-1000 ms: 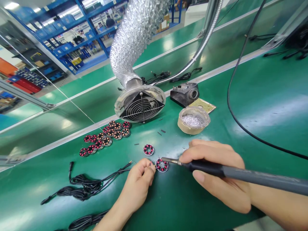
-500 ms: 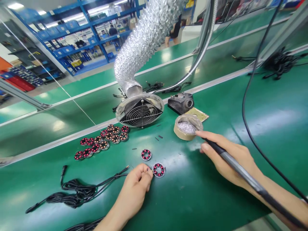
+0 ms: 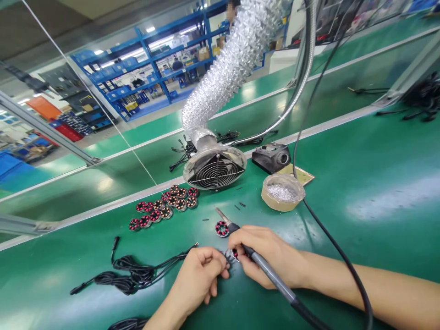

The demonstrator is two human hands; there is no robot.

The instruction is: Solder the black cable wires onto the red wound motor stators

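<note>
My right hand (image 3: 266, 250) is wrapped round the grey handle of a soldering iron (image 3: 275, 277), whose tip points up and left. Its fingertips also touch a small motor stator (image 3: 235, 255) with red windings, mostly hidden behind them. My left hand (image 3: 201, 270) is closed in a pinch at the stator's left side, where thin dark wire ends (image 3: 227, 258) show at the fingertips. Just beyond my hands a second red-wound stator (image 3: 218, 224) lies flat on the green bench, the iron's metal shaft passing over its edge.
A round tub of silvery shavings (image 3: 267, 201) and a black iron stand (image 3: 266, 159) are at back right. A fume extractor (image 3: 216, 174) stands at the back centre. Several stators (image 3: 166, 212) are grouped left of it. Black cables (image 3: 127, 277) lie at left; the iron's cord (image 3: 330, 231) runs at right.
My right hand has brought the soldering iron left from the tub to the stator beside my left hand. The view has shifted, so the bench things appear further right.
</note>
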